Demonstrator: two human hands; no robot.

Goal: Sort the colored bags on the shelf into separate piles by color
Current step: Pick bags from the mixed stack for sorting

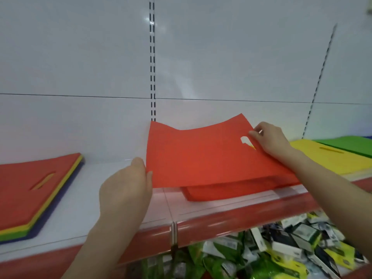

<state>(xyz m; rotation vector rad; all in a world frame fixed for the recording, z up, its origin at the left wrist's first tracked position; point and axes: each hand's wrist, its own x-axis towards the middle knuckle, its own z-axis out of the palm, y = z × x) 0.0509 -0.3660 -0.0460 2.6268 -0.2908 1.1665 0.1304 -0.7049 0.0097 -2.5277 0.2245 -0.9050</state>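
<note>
Hands, left (126, 188) and right (269, 139), hold one red bag (197, 158).

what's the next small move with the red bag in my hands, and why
Probably lower the red bag flat onto the red pile just beneath it: the left hand and right hand hold it raised above that pile, and the colours match.

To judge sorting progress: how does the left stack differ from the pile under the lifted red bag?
The left stack mixes colours: red over yellow, green and blue; the middle pile shows only red. No hand touches the left stack; over the middle pile, the left hand and right hand hold a red bag. Both lie on the shelf.
</note>
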